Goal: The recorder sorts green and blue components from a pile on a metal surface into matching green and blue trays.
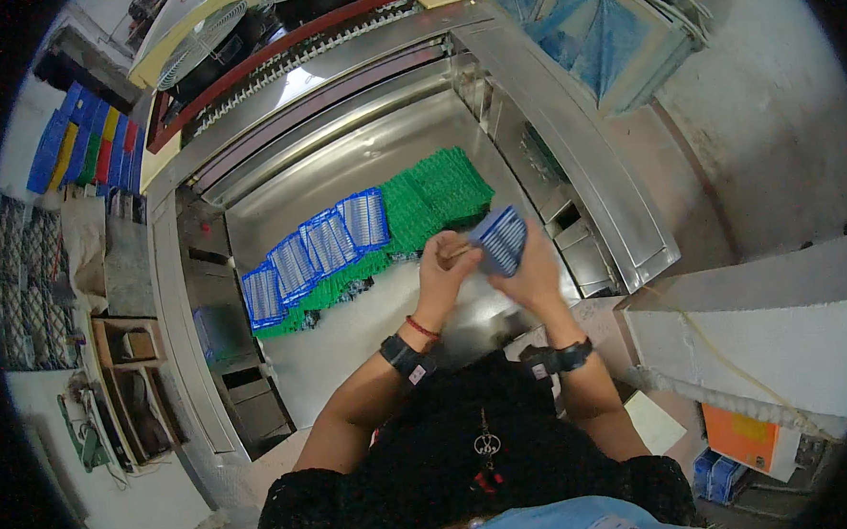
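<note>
My right hand (536,276) is wrapped round a blue stack of flat pieces with pale stripes (502,238), tilted above the metal worktable (392,309). Close by its left edge, my left hand (443,268) has its fingers curled into a pinch; what lies between them is too small to make out. Several flat blue-edged packs with pale rows (328,241) overlap in a slanting line to the left. They rest on a long row of green, rough-textured pieces (436,195), which reaches up to the right.
Raised metal edges (580,151) frame the work surface. Round fans (203,48) stand beyond its far side. Blue, yellow, green and red bins (87,143) are stacked at far left. To the right are a white ledge (753,343) and an orange-and-white box (744,439).
</note>
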Motion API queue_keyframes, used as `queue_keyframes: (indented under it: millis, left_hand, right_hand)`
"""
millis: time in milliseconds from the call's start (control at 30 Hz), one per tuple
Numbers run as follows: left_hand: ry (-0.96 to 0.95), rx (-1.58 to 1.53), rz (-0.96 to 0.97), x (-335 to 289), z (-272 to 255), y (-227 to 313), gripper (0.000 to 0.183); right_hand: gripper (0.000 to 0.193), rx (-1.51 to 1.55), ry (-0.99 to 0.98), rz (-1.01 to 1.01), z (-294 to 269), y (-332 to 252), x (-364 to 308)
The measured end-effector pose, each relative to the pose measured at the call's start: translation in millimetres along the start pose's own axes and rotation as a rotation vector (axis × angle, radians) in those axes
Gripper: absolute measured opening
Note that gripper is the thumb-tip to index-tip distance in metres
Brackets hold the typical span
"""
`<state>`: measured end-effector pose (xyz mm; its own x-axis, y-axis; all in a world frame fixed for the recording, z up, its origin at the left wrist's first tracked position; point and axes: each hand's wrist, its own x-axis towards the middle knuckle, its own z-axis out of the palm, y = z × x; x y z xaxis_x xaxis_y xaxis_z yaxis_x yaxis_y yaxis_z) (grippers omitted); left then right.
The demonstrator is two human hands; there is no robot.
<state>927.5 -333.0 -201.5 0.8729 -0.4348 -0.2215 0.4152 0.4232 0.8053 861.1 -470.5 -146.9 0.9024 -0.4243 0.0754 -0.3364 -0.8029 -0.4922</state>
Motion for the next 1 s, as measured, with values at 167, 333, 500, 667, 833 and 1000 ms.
queue_keyframes:
  millis: [167, 333, 500, 667, 833, 1000]
  left_hand:
    - [-0.005, 0.076, -0.01, -3, -37, 32, 0.026]
    - [0.129, 0.139, -0.003, -11, -72, 37, 0.02]
    - [0.229, 0.107, 0.04, -23, -95, 41, 0.016]
    - [0.358, 0.164, 0.137, -41, -120, 58, 0.016]
    - [0.483, 0.322, 0.259, -53, -153, 69, 0.017]
    - [0.586, 0.757, 0.24, -60, -170, 88, 0.02]
  right_hand:
    - [0.096, -0.302, 0.197, 0.096, -93, -11, 41]
    - [0.094, -0.426, 0.144, 0.35, -128, 17, 85]
    - [0.113, -0.543, 0.115, 0.345, -113, 46, 92]
    - [0.091, -0.378, 0.413, 0.064, -113, 10, 73]
    - [0.05, 0.588, -0.266, -0.029, -40, -32, 69]
    - [0.046, 0.95, -0.598, 0.085, 87, -51, 74]
